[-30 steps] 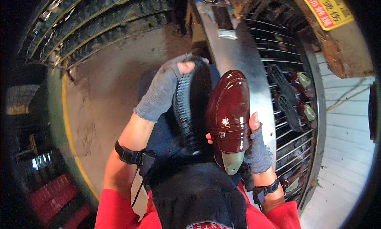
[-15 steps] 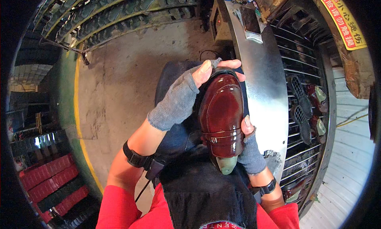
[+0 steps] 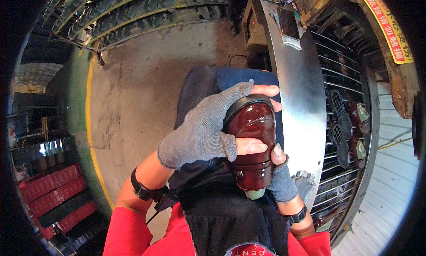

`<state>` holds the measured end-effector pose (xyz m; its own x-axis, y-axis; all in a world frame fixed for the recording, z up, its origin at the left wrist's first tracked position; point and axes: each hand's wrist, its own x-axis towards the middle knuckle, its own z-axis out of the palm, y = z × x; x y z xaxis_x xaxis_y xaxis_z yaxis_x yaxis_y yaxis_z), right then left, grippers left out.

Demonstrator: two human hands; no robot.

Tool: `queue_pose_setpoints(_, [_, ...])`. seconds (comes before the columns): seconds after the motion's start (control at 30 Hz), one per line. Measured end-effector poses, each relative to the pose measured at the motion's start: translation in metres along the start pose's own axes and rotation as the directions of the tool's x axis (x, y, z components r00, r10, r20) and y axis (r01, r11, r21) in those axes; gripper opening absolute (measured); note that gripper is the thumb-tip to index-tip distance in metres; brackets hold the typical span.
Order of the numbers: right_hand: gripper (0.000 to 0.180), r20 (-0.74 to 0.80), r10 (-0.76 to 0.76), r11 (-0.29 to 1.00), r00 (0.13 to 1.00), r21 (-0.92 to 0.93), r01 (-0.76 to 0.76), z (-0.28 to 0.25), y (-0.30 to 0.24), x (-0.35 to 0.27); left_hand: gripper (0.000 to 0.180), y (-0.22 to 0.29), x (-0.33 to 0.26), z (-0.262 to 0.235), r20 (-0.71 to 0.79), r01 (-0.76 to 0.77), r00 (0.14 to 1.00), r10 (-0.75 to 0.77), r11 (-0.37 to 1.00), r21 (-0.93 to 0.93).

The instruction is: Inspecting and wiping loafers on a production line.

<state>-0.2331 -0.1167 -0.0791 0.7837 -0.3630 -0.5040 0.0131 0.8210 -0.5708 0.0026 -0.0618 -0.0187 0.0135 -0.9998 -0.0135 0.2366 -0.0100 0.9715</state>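
Note:
A glossy dark red loafer (image 3: 256, 124) with a strap and small buckle lies over my lap, toe away from me. A pale green shoe last (image 3: 255, 194) pokes out of its heel end. Around the toe runs a black sole (image 3: 254, 99). My left hand (image 3: 199, 129), in a grey fingerless glove, is closed on the front of the shoe, its thumb across the upper and its fingers beyond the toe. On the shoe's right side, my gloved right hand (image 3: 282, 178) grips near the strap, thumb against the edge; its other fingers are hidden underneath.
To my right stands a metal bench (image 3: 299, 109) with a dark tray-like object (image 3: 289, 25) at its far end. Beyond it, a barred rack (image 3: 330, 176) carries black soles (image 3: 341, 145) and red shoes on lasts (image 3: 358, 151). Shelves of shoes (image 3: 168, 12) stand at far left.
My left thumb has come down from the toe onto the upper. The shoe's toe has moved nearer to me and tilted, showing more black sole edge. My right hand still holds the side.

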Motion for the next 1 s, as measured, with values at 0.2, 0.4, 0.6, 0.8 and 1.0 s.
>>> queue_pose_setpoints(0.2, [0.086, 0.049, 0.017, 0.994, 0.999, -0.112, -0.012, 0.016, -0.005, -0.003, 0.089, 0.006, -0.016, -0.005, 0.156, -0.164, 0.982, 0.104, 0.881, 0.445])
queue_pose_setpoints(0.4, [0.077, 0.296, -0.028, 0.892, 0.955, -0.423, 0.157, 0.006, -0.030, 0.001, 0.088, 0.010, -0.041, 0.004, -0.069, -0.159, 0.985, 0.159, 0.987, 0.008])
queue_pose_setpoints(0.6, [0.091, 0.065, -0.009, 0.934, 0.998, -0.356, 0.031, -0.006, -0.021, -0.026, 0.096, 0.001, -0.044, -0.008, -0.215, -0.497, 0.861, 0.461, 0.852, -0.165])
queue_pose_setpoints(0.8, [0.074, -0.241, -0.204, 0.957, 0.949, -0.253, 0.142, -0.014, -0.092, -0.046, 0.095, 0.001, -0.007, -0.003, 0.268, -0.373, 0.892, 0.364, 0.928, -0.016])
queue_pose_setpoints(1.0, [0.079, 0.095, -0.208, 0.542, 0.973, -0.817, 0.196, -0.025, -0.127, -0.013, 0.098, -0.058, 0.016, 0.045, -0.101, -0.115, 0.989, 0.112, 0.993, -0.027])
